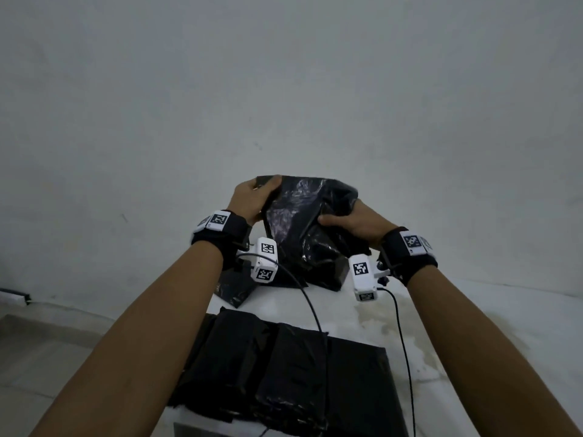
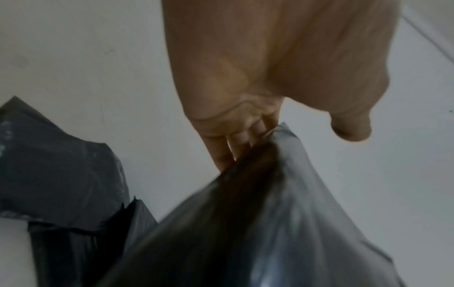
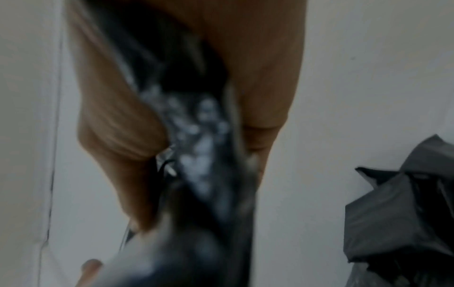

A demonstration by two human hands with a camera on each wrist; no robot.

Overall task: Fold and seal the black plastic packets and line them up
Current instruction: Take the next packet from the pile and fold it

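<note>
Both hands are raised above a white table [image 1: 441,326], gripping one crumpled black plastic packet [image 1: 309,212] between them. Nearest the person, a row of folded packets [image 1: 284,373] lies flat side by side on the table's near edge. Farther on, the left hand [image 1: 252,197] curls its fingers over the held packet's upper left corner, thumb on the near face. The right hand [image 1: 356,220] clutches the packet's right side, its thumb pressed into the film. Beneath the hands, more loose packets [image 1: 235,288] lie on the far part of the table. Beyond is a bare white wall [image 1: 284,74]. The film looks thin, light, soft and slick, likely to slip and sag; corners and edges probably give the surest hold.
</note>
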